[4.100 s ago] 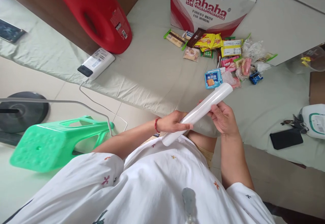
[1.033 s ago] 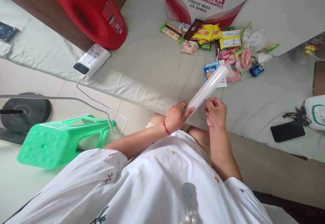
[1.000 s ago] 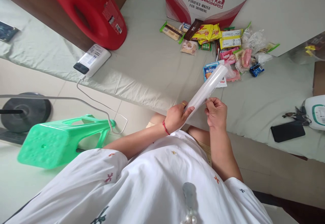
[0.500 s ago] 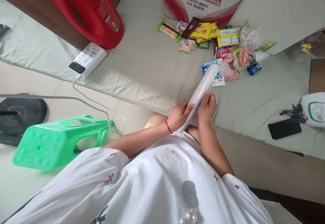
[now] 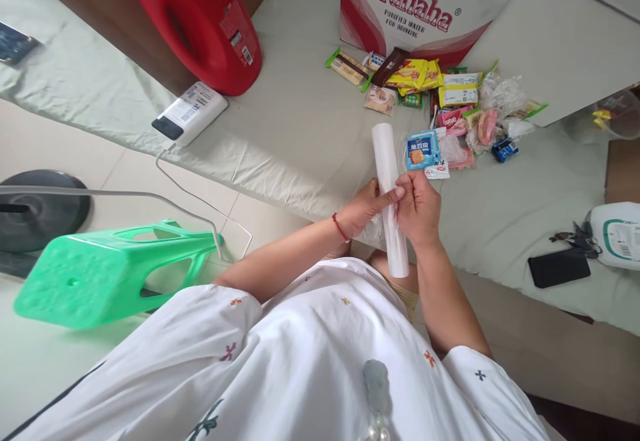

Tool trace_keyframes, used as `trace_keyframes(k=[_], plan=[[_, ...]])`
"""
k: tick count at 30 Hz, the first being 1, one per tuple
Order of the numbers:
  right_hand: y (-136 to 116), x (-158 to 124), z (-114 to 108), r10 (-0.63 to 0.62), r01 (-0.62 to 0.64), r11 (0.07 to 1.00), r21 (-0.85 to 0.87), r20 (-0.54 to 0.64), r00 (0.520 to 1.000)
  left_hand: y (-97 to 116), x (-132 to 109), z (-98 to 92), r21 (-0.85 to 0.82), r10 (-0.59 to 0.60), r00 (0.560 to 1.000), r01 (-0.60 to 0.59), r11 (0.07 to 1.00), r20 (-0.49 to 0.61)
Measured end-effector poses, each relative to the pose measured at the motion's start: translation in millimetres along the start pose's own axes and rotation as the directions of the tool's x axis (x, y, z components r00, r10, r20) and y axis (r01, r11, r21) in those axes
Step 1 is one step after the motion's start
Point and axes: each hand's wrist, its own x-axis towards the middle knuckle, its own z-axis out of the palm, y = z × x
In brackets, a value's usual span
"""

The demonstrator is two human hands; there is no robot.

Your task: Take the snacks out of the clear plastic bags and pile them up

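A long white roll of plastic film (image 5: 386,151) stands nearly upright in the picture, in front of my body. My left hand (image 5: 371,204) is wrapped round its middle, the thumb lying across the front. On the other side, the fingers of my right hand (image 5: 419,206) are curled and pinched at the roll's edge. A thin see-through sheet seems to hang beside the roll below my left hand. Just past my right hand lies a blue snack packet (image 5: 423,150).
Several wrapped snacks (image 5: 411,74) lie before a Wahaha water carton (image 5: 425,1). Left are a red jug (image 5: 240,48), a white power bank (image 5: 193,114) with a cable, and a green stool (image 5: 75,281) on the floor. A black phone (image 5: 559,268) and keys lie right.
The roll has swung from a rightward slant to nearly upright, its top end moving left. Both hands have shifted a little with it and still hold on. The whole view has shifted slightly.
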Motion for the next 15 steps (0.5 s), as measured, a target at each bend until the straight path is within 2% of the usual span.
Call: trace_keyframes(k=[3,5,8,10,12,15], plan=[[-2,5,-16,0.001,-0.003,0.999,-0.048,-0.051,0.999,4,10,-6.9,-0.127,-0.163,0.987,0.16,0.979,-0.012],[4,11,-35,-0.022,0.011,0.993,-0.121,-0.091,0.996,8,8,-21.7,-0.18,-0.238,0.971,0.234,0.955,0.002],[12,20,-60,-0.043,0.025,0.981,-0.193,-0.089,0.995,18,1,-48.8,-0.184,-0.22,0.962,0.248,0.951,0.159],[11,22,-66,-0.037,0.026,0.985,-0.171,-0.06,0.998,22,-2,-58.3,-0.173,-0.194,0.952,0.238,0.956,0.237],[3,22,-62,-0.046,0.041,0.99,-0.136,-0.032,0.998,22,-2,-56.6,-0.126,-0.179,0.967,0.203,0.971,0.179],[-14,19,-53,-0.08,0.08,0.985,-0.154,0.003,0.997,21,3,-44.6,0.04,-0.152,0.987,0.153,0.987,-0.046]])
